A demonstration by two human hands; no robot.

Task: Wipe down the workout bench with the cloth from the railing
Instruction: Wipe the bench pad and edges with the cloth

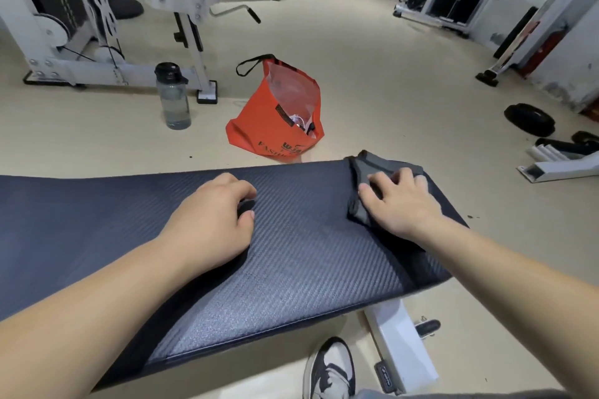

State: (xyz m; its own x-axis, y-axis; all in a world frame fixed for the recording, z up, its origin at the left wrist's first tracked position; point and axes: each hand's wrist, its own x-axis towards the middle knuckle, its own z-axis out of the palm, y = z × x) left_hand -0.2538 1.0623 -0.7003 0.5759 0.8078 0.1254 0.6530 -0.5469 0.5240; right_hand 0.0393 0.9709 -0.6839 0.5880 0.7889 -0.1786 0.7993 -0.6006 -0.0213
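Observation:
The workout bench is a long dark pad with a woven texture, lying across the lower half of the view. A grey cloth lies crumpled at the pad's right far corner. My right hand presses flat on the cloth, fingers spread over it. My left hand rests on the bare pad near the middle, fingers curled down against the surface, holding nothing.
An orange bag and a clear water bottle stand on the floor beyond the bench. A white weight machine fills the far left. Weight plates lie at right. My shoe and the bench's white foot are below.

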